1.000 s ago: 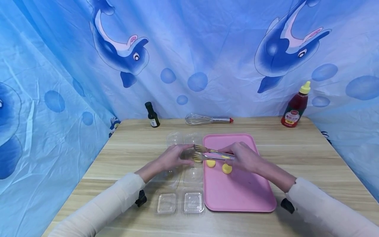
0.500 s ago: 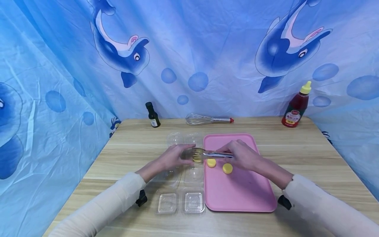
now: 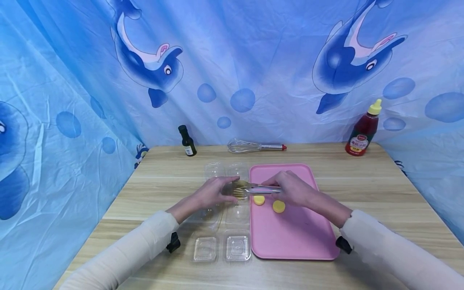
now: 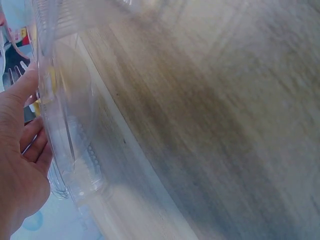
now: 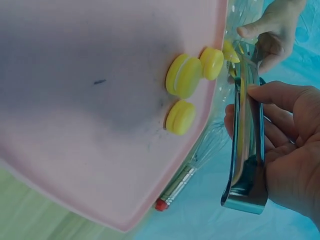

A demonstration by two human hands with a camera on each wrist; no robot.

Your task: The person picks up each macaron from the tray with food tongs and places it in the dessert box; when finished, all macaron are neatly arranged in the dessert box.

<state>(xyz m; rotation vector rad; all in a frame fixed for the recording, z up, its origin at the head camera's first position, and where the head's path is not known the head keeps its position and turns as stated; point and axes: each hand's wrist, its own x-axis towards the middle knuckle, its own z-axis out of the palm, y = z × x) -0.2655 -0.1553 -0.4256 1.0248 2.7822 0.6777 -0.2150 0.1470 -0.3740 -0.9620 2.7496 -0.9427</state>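
Note:
My right hand (image 3: pixel 295 190) grips metal serving tongs (image 3: pixel 264 189), whose fork-like tips reach left over the clear plastic boxes. In the right wrist view a yellow macaron (image 5: pixel 230 51) shows at those tips; whether they still pinch it I cannot tell. My left hand (image 3: pixel 212 192) holds a clear plastic box (image 4: pixel 70 120) between thumb and fingers, right at the tong tips. Under the right hand lies a pink tray (image 3: pixel 293 237). Yellow macarons (image 5: pixel 184 76) sit near its left edge, one hidden by the hand in the head view.
Several more clear boxes (image 3: pixel 237 246) stand left of the tray in two columns. Along the table's back are a small dark bottle (image 3: pixel 187 141), a whisk (image 3: pixel 255 146) and a red sauce bottle (image 3: pixel 362 133). A blue dolphin curtain (image 3: pixel 232 60) hangs behind.
The tongs' arms have come closer together and the tips have shifted slightly left and lower, along with the right hand. The left hand has stayed in place.

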